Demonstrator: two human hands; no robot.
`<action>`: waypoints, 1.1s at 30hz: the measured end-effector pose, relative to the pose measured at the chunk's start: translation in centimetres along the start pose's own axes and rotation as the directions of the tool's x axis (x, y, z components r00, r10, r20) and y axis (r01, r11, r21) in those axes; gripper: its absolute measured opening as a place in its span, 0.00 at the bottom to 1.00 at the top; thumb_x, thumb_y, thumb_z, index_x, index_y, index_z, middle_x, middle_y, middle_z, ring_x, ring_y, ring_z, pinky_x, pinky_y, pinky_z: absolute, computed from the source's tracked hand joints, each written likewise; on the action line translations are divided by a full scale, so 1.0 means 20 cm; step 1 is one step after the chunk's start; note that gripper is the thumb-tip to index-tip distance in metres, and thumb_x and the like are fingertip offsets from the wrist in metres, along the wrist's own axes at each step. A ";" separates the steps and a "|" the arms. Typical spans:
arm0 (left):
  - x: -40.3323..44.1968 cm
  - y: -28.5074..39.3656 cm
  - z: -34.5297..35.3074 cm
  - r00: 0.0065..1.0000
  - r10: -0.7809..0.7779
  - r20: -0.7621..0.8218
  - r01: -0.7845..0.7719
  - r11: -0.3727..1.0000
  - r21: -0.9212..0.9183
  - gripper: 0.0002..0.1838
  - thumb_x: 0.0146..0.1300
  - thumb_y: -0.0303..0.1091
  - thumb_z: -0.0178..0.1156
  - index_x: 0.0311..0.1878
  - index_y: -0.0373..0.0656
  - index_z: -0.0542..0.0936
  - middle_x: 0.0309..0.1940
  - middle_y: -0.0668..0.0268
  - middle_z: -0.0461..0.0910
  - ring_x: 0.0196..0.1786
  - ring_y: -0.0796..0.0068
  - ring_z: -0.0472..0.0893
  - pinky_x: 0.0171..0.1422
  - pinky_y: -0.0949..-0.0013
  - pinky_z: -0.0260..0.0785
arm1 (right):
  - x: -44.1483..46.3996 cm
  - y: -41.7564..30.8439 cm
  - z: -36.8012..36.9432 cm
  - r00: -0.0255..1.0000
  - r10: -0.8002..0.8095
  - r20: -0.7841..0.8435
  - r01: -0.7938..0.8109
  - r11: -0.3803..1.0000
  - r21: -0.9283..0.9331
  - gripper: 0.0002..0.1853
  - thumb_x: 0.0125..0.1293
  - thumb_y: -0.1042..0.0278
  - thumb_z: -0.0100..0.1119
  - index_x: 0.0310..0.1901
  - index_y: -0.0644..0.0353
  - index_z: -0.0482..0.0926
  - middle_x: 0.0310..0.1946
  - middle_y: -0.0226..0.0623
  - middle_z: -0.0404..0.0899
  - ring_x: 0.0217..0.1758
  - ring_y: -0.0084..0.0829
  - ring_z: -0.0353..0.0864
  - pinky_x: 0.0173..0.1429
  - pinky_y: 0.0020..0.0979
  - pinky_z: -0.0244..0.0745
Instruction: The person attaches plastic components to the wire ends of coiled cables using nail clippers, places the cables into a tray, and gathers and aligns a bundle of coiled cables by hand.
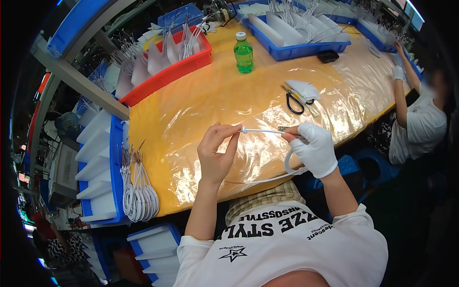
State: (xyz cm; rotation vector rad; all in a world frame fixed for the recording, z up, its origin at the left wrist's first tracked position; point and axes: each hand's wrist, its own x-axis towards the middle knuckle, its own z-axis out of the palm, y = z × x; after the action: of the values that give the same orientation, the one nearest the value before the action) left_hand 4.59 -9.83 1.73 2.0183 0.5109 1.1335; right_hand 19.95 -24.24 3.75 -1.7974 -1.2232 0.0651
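A white cable [263, 130] is stretched between my two hands above the yellow, plastic-covered table [191, 110]. My bare left hand [217, 149] pinches the small white end piece of the cable between thumb and fingertips. In a white glove with bare fingertips, my right hand [311, 147] grips the cable farther along, and a small metallic bit shows at its fingertips. The rest of the cable loops below the right hand and runs left, close to my body. Black-handled scissors [294, 104] lie beyond my right hand, beside a white packet [303, 90].
A green bottle [244, 53] stands at the back. Around it are a red bin [169, 72] and a blue bin [311, 50] of cables. At left, a cable bundle [141, 193] hangs by a blue tray [116, 167]. A co-worker [420, 119] sits at right.
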 end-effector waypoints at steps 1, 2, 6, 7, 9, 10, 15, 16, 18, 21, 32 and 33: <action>0.00 0.00 0.00 0.996 0.087 0.000 -0.086 0.990 0.110 0.11 0.48 0.24 0.61 0.37 0.42 0.79 0.31 0.65 0.77 0.37 0.73 0.75 0.46 0.70 0.66 | -0.01 -0.01 0.01 0.996 0.087 0.020 -0.088 0.993 0.079 0.05 0.49 0.77 0.63 0.28 0.67 0.77 0.19 0.33 0.73 0.20 0.19 0.71 0.25 0.20 0.66; 0.00 0.00 0.00 0.985 0.172 0.011 -0.170 0.961 0.219 0.11 0.46 0.25 0.62 0.36 0.44 0.79 0.31 0.65 0.76 0.37 0.70 0.75 0.47 0.68 0.65 | -0.01 -0.01 0.01 0.996 0.086 0.021 -0.087 0.993 0.079 0.05 0.49 0.77 0.63 0.28 0.67 0.77 0.19 0.33 0.73 0.20 0.19 0.71 0.25 0.20 0.66; 0.00 0.00 0.03 0.995 0.099 -0.029 -0.090 0.971 0.222 0.10 0.45 0.28 0.61 0.35 0.44 0.79 0.31 0.66 0.77 0.38 0.68 0.73 0.47 0.65 0.63 | -0.02 -0.05 0.03 0.995 0.065 0.073 -0.070 0.995 0.069 0.05 0.49 0.76 0.63 0.28 0.67 0.77 0.19 0.34 0.74 0.20 0.18 0.71 0.24 0.20 0.66; 0.00 -0.02 0.04 0.997 0.069 -0.030 -0.061 0.975 0.216 0.10 0.46 0.27 0.61 0.35 0.44 0.79 0.32 0.66 0.77 0.38 0.69 0.73 0.45 0.67 0.63 | -0.02 -0.06 0.03 0.994 0.049 0.094 -0.054 0.997 0.052 0.05 0.49 0.76 0.63 0.27 0.67 0.77 0.19 0.35 0.74 0.19 0.19 0.71 0.24 0.20 0.66; -0.01 -0.02 0.04 0.999 0.039 -0.030 -0.032 0.977 0.209 0.09 0.46 0.27 0.60 0.35 0.43 0.79 0.32 0.65 0.77 0.38 0.70 0.73 0.43 0.69 0.64 | -0.03 -0.08 0.03 0.994 0.039 0.100 -0.044 0.998 0.041 0.06 0.49 0.75 0.63 0.27 0.67 0.77 0.18 0.35 0.73 0.19 0.19 0.71 0.24 0.21 0.66; -0.01 -0.02 0.04 0.999 -0.037 -0.003 0.037 0.990 0.135 0.09 0.48 0.26 0.59 0.35 0.42 0.78 0.32 0.66 0.77 0.37 0.73 0.73 0.43 0.72 0.64 | -0.03 -0.08 0.03 0.994 0.030 0.106 -0.033 0.999 0.029 0.06 0.49 0.74 0.63 0.27 0.67 0.77 0.18 0.36 0.73 0.19 0.20 0.71 0.24 0.21 0.66; -0.03 -0.06 0.08 0.970 -0.237 0.061 0.243 0.963 -0.117 0.08 0.51 0.23 0.56 0.36 0.39 0.77 0.32 0.68 0.77 0.30 0.83 0.71 0.36 0.78 0.63 | -0.03 -0.07 0.04 0.995 0.020 0.101 -0.022 0.999 0.025 0.06 0.49 0.74 0.63 0.27 0.67 0.77 0.18 0.36 0.73 0.19 0.21 0.71 0.24 0.21 0.66; -0.03 -0.07 0.08 0.968 -0.246 0.058 0.252 0.954 -0.161 0.07 0.52 0.23 0.56 0.36 0.38 0.77 0.32 0.68 0.77 0.28 0.84 0.69 0.34 0.79 0.63 | -0.03 -0.07 0.05 0.995 0.016 0.102 -0.018 1.000 0.022 0.06 0.49 0.74 0.63 0.27 0.67 0.77 0.18 0.36 0.73 0.19 0.20 0.71 0.24 0.21 0.66; -0.04 -0.08 0.09 0.965 -0.255 0.055 0.261 0.944 -0.204 0.07 0.52 0.22 0.55 0.36 0.38 0.77 0.31 0.68 0.77 0.25 0.86 0.68 0.32 0.80 0.62 | -0.02 -0.06 0.05 0.992 0.062 0.107 -0.066 0.997 0.041 0.06 0.49 0.75 0.63 0.28 0.67 0.77 0.18 0.35 0.74 0.20 0.19 0.72 0.24 0.21 0.66; -0.03 -0.07 0.06 0.967 -0.245 0.072 0.252 0.962 -0.107 0.07 0.52 0.24 0.57 0.36 0.39 0.77 0.30 0.69 0.76 0.26 0.86 0.66 0.32 0.80 0.61 | -0.02 -0.02 0.04 0.984 0.142 0.112 -0.152 0.984 0.090 0.06 0.51 0.75 0.62 0.29 0.68 0.77 0.20 0.34 0.75 0.22 0.17 0.72 0.26 0.19 0.67; 0.02 0.00 -0.09 0.991 -0.052 0.126 0.030 0.985 0.171 0.05 0.50 0.27 0.60 0.32 0.44 0.81 0.23 0.69 0.76 0.31 0.74 0.68 0.37 0.74 0.60 | 0.02 0.04 0.01 0.979 0.196 0.064 -0.205 0.953 0.222 0.06 0.51 0.76 0.62 0.30 0.68 0.77 0.22 0.33 0.76 0.26 0.17 0.74 0.28 0.18 0.68; 0.02 0.01 -0.09 0.991 -0.052 0.125 0.030 0.985 0.170 0.05 0.50 0.27 0.60 0.32 0.44 0.81 0.23 0.69 0.76 0.31 0.74 0.68 0.37 0.74 0.60 | 0.03 0.04 0.00 0.993 0.113 0.040 -0.117 0.985 0.125 0.06 0.49 0.76 0.63 0.29 0.66 0.78 0.22 0.33 0.75 0.25 0.20 0.74 0.29 0.20 0.68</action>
State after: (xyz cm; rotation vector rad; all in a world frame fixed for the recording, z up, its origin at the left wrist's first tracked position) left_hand 3.35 -8.93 2.71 2.1990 0.5961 0.9544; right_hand 20.76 -23.92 3.45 -1.7596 -1.1120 0.2347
